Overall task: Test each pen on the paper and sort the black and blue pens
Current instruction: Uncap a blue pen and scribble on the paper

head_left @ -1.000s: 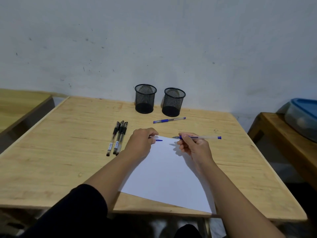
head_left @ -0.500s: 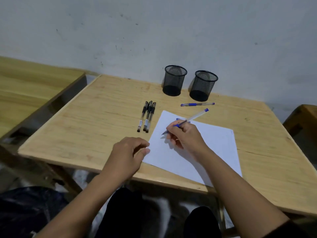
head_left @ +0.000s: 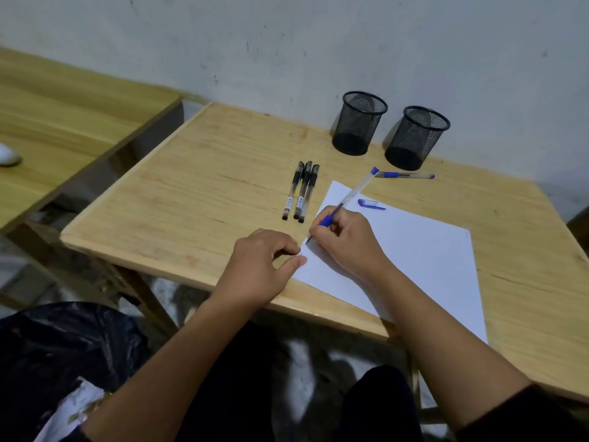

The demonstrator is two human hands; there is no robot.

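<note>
From my feed, the left half of the table (head_left: 178, 199) is wide open bare wood. The three black pens (head_left: 301, 193) lie just left of the paper (head_left: 424, 250), and both mesh cups (head_left: 358, 122) crowd the back edge against the wall, a blue pen (head_left: 404, 175) lying just in front of them.

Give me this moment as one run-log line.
right hand writing with blue pen on paper | left hand steadies paper edge | cap on paper | holders empty

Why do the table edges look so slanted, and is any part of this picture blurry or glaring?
Head view: the wide-angle lens tilts and stretches the table edges; light is dim and even, with soft shadows beside the mesh cups and no strong glare on the paper; the pen and right hand look fairly sharp, while the floor and dark bag at the bottom are smeared.
</note>
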